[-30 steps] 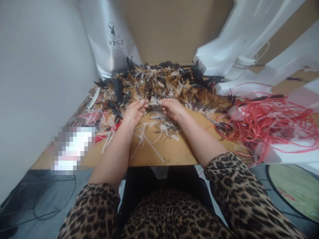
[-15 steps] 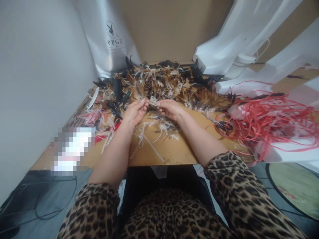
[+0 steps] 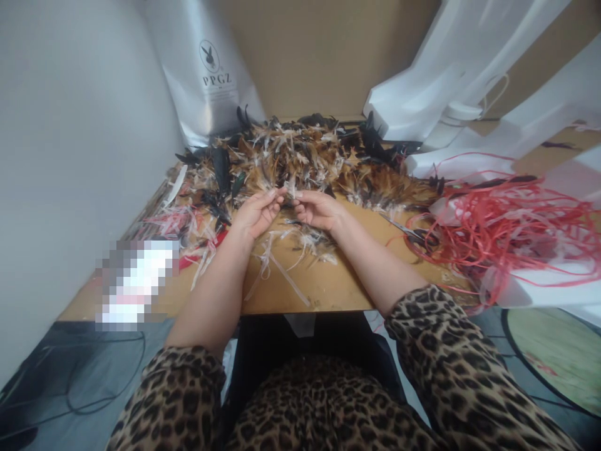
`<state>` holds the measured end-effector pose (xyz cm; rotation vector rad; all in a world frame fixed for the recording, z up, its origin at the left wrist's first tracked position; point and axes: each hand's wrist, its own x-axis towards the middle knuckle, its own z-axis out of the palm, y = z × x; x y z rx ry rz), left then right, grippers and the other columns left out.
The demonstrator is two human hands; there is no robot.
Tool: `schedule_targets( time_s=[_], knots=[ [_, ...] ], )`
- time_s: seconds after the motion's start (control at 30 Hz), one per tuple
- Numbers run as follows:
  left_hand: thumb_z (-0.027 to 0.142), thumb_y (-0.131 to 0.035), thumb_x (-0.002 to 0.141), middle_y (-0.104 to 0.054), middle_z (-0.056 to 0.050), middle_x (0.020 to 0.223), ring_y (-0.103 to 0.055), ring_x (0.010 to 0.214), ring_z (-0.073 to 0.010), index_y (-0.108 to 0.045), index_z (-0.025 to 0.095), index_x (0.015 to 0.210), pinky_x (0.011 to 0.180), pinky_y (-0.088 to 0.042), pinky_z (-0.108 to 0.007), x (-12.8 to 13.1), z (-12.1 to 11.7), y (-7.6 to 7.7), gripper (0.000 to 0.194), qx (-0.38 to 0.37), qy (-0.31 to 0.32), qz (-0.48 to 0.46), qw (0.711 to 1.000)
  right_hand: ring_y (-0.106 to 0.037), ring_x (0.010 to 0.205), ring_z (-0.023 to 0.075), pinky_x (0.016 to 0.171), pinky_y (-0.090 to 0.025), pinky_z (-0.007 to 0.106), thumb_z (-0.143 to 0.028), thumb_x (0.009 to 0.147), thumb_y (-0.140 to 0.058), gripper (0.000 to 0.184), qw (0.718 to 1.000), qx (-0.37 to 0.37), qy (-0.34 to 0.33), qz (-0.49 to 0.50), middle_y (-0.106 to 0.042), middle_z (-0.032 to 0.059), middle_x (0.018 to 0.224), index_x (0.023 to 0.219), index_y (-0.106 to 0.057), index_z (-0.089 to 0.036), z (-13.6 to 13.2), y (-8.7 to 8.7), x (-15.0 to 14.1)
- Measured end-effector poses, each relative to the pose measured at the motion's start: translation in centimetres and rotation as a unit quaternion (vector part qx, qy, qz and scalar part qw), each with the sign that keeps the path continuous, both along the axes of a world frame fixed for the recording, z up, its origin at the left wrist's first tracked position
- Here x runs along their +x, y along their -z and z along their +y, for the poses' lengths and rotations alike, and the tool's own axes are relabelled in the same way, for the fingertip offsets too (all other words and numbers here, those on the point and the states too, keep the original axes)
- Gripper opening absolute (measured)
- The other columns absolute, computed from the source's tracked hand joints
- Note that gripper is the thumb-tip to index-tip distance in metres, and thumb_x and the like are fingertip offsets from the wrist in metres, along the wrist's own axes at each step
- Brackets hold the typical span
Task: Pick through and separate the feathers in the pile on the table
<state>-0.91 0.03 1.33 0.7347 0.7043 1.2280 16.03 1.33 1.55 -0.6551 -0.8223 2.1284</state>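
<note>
Over the front edge of a feather pile (image 3: 300,150), my two hands meet with their fingertips close together. My right hand (image 3: 318,210) pinches a small pale feather (image 3: 290,187) between thumb and forefinger. My left hand (image 3: 260,213) is closed too, its thumb and forefinger pinched at the left side of the same feather. The brown, black and whitish feathers of the pile spread behind both hands. Just below the hands lie loose fluffy feathers (image 3: 319,243) and thin whitish strips (image 3: 270,260) on the wooden table (image 3: 338,282).
Scissors (image 3: 416,237) lie right of my forearm, beside a tangle of red plastic ribbon (image 3: 511,225). A silver bag (image 3: 216,94) stands at the back left. White sheeting (image 3: 422,88) and a white container (image 3: 453,122) are at the back right. A round green-topped stool (image 3: 554,351) is at lower right.
My fingertips have shifted slightly, and the pale feather now points more upright between them. Both arms and everything on the table stay where they were.
</note>
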Motion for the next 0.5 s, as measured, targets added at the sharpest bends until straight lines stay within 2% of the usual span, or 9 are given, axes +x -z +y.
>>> schedule_targets(
  time_s=[0.13,0.3,0.5],
  knots=[
    [0.009,-0.060,0.072,-0.066,-0.007,0.085,-0.059,0.064,-0.0034,-0.064,0.008,0.079,0.056,-0.047,-0.010,-0.01,-0.02,-0.01,0.008,0.026,0.022,-0.002,0.999,-0.045,0.046,0.0031,0.040,-0.036,0.014,-0.016,0.066,-0.067,0.014,0.996,0.055,-0.011,-0.069,-0.055,-0.0031,0.056,0.076,-0.058,-0.011,-0.23,0.59,-0.56],
    [0.015,-0.067,0.067,-0.063,-0.004,0.066,-0.057,0.056,-0.0040,-0.066,0.007,0.080,0.053,-0.045,-0.012,0.01,-0.01,0.15,0.015,0.036,0.017,0.048,0.998,-0.046,0.046,0.0037,0.038,-0.035,0.014,-0.017,0.062,-0.069,0.015,0.985,0.090,0.005,-0.148,-0.056,-0.0023,0.055,0.073,-0.061,-0.010,-0.56,0.50,-0.88],
    [0.021,-0.072,0.061,-0.061,-0.003,0.058,-0.055,0.053,-0.0062,-0.066,0.007,0.070,0.052,-0.043,-0.016,0.36,-0.10,0.38,0.017,0.084,-0.015,0.111,0.990,-0.045,0.045,0.0036,0.037,-0.033,0.015,-0.027,0.061,-0.072,0.021,0.982,0.117,0.020,-0.149,-0.057,-0.0016,0.057,0.069,-0.061,-0.010,-0.90,-0.04,-0.98]
  ],
)
